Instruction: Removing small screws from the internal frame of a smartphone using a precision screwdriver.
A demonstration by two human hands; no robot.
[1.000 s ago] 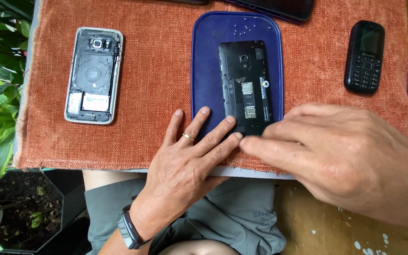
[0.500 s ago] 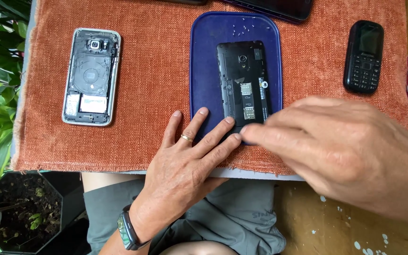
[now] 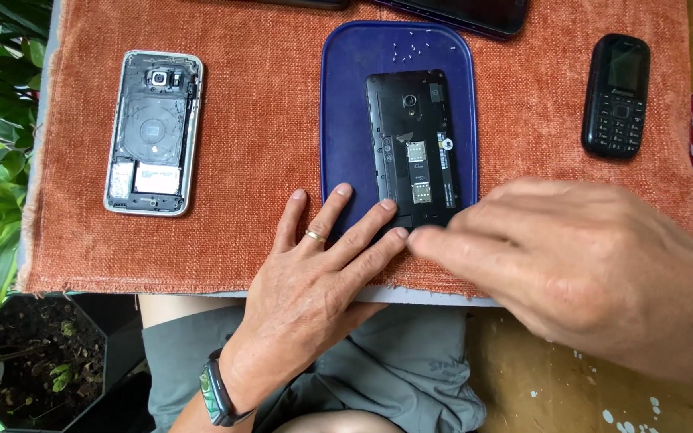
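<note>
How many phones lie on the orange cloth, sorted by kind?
Opened smartphones, back cover off: 2, the black one on the blue tray and the silver one.
Keypad phones: 1.
Dark devices cut off at the top edge: 2.
Total: 5.

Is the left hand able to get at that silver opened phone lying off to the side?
Probably yes. The left hand rests flat by the blue tray, and only bare orange cloth lies between it and the silver phone. Nothing blocks that stretch.

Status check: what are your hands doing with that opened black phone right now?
Left hand flat, fingertips on opened black phone. Right hand at its lower edge. Phone on blue tray. Nothing blocking.
</note>
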